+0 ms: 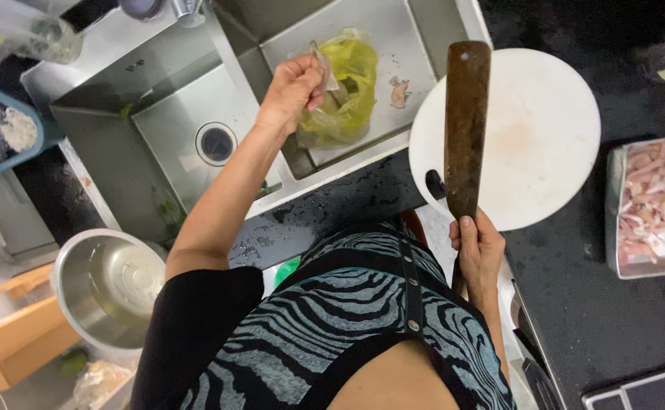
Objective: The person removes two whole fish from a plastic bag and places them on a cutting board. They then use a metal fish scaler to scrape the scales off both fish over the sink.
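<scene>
Head view: left hand [293, 85] fingers clamp a pale scrap above the yellow bag [344, 95], right hand [475, 247] fist wraps the dark, worn cleaver [465, 129] over the white board [545, 137].

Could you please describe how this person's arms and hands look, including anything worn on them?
Both arms are bare from the upper arm down. The left hand and right hand wear no gloves, and no rings, watch or bracelets show. A short black sleeve covers the left shoulder, under a sleeveless zebra-striped apron in teal and black with a dark button strip.
</scene>
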